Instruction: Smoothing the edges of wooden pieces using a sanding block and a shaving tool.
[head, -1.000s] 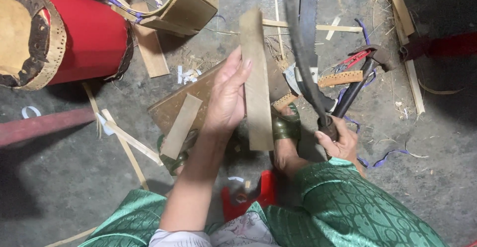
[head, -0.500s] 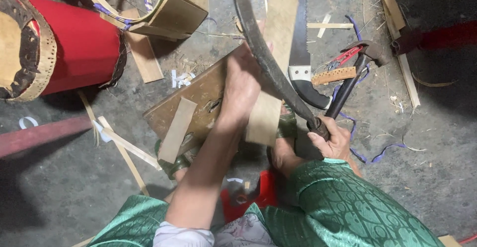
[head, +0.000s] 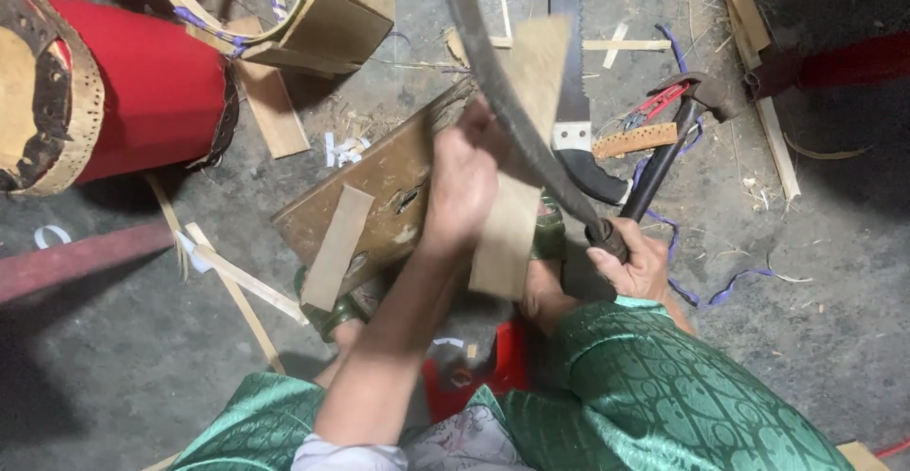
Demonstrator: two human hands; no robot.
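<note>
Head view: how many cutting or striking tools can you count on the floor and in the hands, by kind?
Curved blade: 1, in the right hand, the curved blade raised over the wood strip that the left hand steadies.
Hand saw: 1, the hand saw lying on the floor.
Hammer: 1, the hammer beside the saw.
Total: 3

Hands [head: 462,187] gripping slat [head: 517,163], curved blade [head: 502,101]
</note>
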